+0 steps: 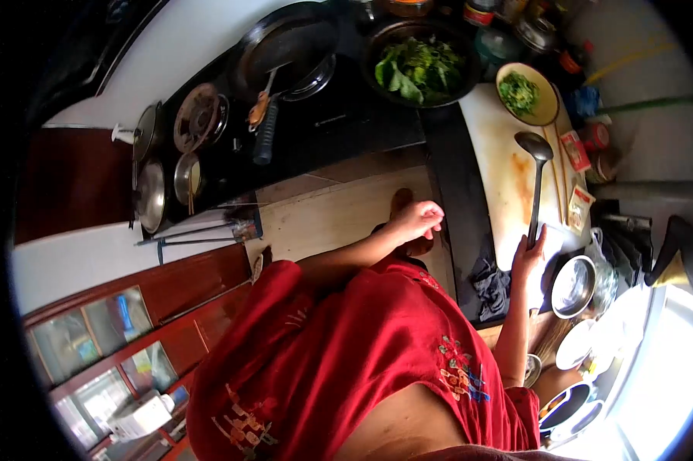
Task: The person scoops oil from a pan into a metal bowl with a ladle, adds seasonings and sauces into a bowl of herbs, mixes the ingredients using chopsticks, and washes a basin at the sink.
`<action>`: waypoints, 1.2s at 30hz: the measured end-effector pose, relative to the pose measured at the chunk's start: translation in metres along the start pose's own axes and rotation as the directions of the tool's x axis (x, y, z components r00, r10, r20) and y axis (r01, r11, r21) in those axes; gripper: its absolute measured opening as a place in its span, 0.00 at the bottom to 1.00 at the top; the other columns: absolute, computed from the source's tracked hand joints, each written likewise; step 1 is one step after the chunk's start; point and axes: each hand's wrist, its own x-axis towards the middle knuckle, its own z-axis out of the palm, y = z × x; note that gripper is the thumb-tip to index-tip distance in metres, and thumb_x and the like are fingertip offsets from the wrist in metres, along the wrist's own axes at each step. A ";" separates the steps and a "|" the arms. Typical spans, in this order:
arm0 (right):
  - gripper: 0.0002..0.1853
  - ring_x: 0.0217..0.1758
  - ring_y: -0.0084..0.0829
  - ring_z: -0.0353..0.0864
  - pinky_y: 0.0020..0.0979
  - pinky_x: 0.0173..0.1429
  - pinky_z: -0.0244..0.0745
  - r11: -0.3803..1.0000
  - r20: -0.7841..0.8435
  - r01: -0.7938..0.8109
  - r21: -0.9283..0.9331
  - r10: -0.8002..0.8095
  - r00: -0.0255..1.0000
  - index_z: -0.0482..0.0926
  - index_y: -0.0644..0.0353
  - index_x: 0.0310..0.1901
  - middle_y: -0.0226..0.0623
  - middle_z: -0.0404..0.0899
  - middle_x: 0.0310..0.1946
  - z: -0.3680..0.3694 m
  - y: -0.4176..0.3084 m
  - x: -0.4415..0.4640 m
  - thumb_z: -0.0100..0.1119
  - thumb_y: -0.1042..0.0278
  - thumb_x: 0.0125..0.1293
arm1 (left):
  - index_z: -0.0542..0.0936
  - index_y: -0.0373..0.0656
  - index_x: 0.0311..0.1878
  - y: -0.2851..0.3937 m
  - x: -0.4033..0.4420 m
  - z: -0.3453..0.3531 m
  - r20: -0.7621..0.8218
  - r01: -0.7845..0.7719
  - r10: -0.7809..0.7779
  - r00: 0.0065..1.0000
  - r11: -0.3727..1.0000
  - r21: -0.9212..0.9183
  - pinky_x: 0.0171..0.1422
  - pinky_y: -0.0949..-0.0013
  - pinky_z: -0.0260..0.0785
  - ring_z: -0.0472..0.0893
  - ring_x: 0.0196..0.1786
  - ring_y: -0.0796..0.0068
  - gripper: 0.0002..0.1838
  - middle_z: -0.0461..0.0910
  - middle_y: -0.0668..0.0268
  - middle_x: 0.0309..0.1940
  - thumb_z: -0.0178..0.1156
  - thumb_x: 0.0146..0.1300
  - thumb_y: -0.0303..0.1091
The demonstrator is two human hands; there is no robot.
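Note:
My right hand is wrapped round the handle of a dark metal ladle, whose bowl lies over the white cutting board. My left hand hangs in front of the counter edge with its fingers curled, touching nothing that shows. Above the ladle, a yellow-rimmed bowl holds chopped greens. Leafy greens fill a dark pan at the top. Wooden chopsticks lie right of the ladle.
A wok with a spatula sits on the stove, with lids and a small pot to its left. A dark cloth lies by the counter's front edge. Metal bowls and bottles stand at the right.

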 end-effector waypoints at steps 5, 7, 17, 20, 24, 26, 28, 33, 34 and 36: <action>0.29 0.43 0.49 0.74 0.42 0.49 0.70 0.981 -0.008 0.040 -0.191 -0.043 0.999 0.66 0.64 0.58 0.51 0.73 0.45 0.038 -0.002 -0.002 0.59 0.76 0.51 | 0.75 0.38 0.43 -0.012 -0.035 -0.056 -0.235 -0.093 0.055 0.970 0.983 -0.157 0.24 0.78 0.70 0.75 0.20 0.81 0.09 0.79 0.63 0.29 0.53 0.64 0.33; 0.29 0.46 0.48 0.71 0.44 0.52 0.66 0.920 -0.042 0.012 -0.393 -0.031 0.999 0.68 0.62 0.56 0.47 0.71 0.44 0.042 -0.011 -0.006 0.62 0.75 0.49 | 0.74 0.38 0.44 -0.013 -0.045 -0.074 -0.256 -0.104 0.056 0.965 0.978 -0.179 0.26 0.77 0.72 0.75 0.21 0.82 0.10 0.79 0.63 0.30 0.54 0.64 0.34; 0.31 0.58 0.44 0.65 0.41 0.59 0.63 0.827 -0.062 -0.051 -0.560 0.019 0.998 0.65 0.53 0.60 0.40 0.65 0.56 0.063 -0.079 -0.030 0.61 0.71 0.51 | 0.74 0.37 0.46 0.012 -0.057 -0.138 -0.178 -0.126 0.089 0.980 0.969 -0.210 0.30 0.79 0.70 0.76 0.24 0.81 0.10 0.79 0.62 0.31 0.52 0.66 0.32; 0.23 0.54 0.45 0.68 0.42 0.56 0.66 0.905 0.015 0.163 -0.393 -0.171 0.985 0.72 0.57 0.53 0.45 0.69 0.52 0.085 -0.115 -0.042 0.58 0.74 0.51 | 0.74 0.39 0.46 0.006 -0.059 -0.173 -0.167 -0.151 0.113 0.979 0.960 -0.235 0.30 0.79 0.69 0.76 0.25 0.81 0.10 0.79 0.63 0.32 0.52 0.66 0.33; 0.18 0.51 0.47 0.71 0.42 0.55 0.68 0.953 0.234 0.228 -0.200 -0.179 0.956 0.75 0.57 0.48 0.45 0.70 0.50 0.137 -0.156 -0.065 0.57 0.72 0.52 | 0.74 0.39 0.45 0.007 -0.070 -0.216 -0.131 -0.111 0.091 0.987 0.982 -0.150 0.31 0.79 0.69 0.75 0.25 0.81 0.11 0.78 0.64 0.31 0.51 0.66 0.35; 0.18 0.53 0.46 0.70 0.40 0.57 0.68 0.968 0.397 0.206 -0.144 -0.134 0.908 0.75 0.57 0.48 0.44 0.69 0.51 0.163 -0.169 -0.076 0.58 0.66 0.54 | 0.75 0.39 0.44 -0.004 -0.071 -0.237 -0.128 -0.093 0.080 0.989 0.990 -0.104 0.31 0.77 0.69 0.75 0.24 0.81 0.11 0.78 0.65 0.31 0.52 0.65 0.36; 0.19 0.55 0.45 0.68 0.38 0.59 0.67 0.953 0.508 0.243 -0.179 -0.122 0.853 0.75 0.56 0.49 0.43 0.67 0.53 0.190 -0.169 -0.086 0.58 0.61 0.56 | 0.75 0.39 0.44 -0.018 -0.073 -0.259 -0.103 -0.063 0.053 0.993 0.994 -0.090 0.32 0.76 0.69 0.75 0.25 0.81 0.11 0.78 0.65 0.31 0.52 0.65 0.36; 0.19 0.59 0.43 0.67 0.36 0.62 0.64 0.983 0.662 0.124 -0.136 -0.003 0.749 0.76 0.58 0.50 0.42 0.67 0.56 0.191 -0.190 -0.082 0.55 0.58 0.59 | 0.74 0.42 0.46 -0.026 -0.080 -0.292 -0.091 0.026 -0.033 0.995 0.996 -0.080 0.32 0.76 0.68 0.75 0.25 0.80 0.11 0.78 0.66 0.32 0.52 0.65 0.36; 0.19 0.59 0.43 0.67 0.36 0.61 0.65 0.982 0.669 0.114 -0.154 0.018 0.743 0.76 0.58 0.49 0.42 0.67 0.56 0.191 -0.192 -0.080 0.55 0.58 0.59 | 0.74 0.42 0.46 -0.034 -0.078 -0.298 -0.088 0.040 -0.048 0.995 0.994 -0.098 0.32 0.76 0.68 0.75 0.25 0.80 0.11 0.78 0.66 0.32 0.52 0.65 0.35; 0.19 0.58 0.43 0.68 0.37 0.61 0.65 0.979 0.676 0.102 -0.175 0.044 0.735 0.76 0.58 0.49 0.42 0.67 0.56 0.192 -0.195 -0.077 0.55 0.57 0.60 | 0.73 0.42 0.47 -0.042 -0.074 -0.307 -0.117 0.015 -0.025 0.993 0.996 -0.086 0.31 0.76 0.68 0.74 0.24 0.80 0.10 0.78 0.66 0.31 0.52 0.65 0.34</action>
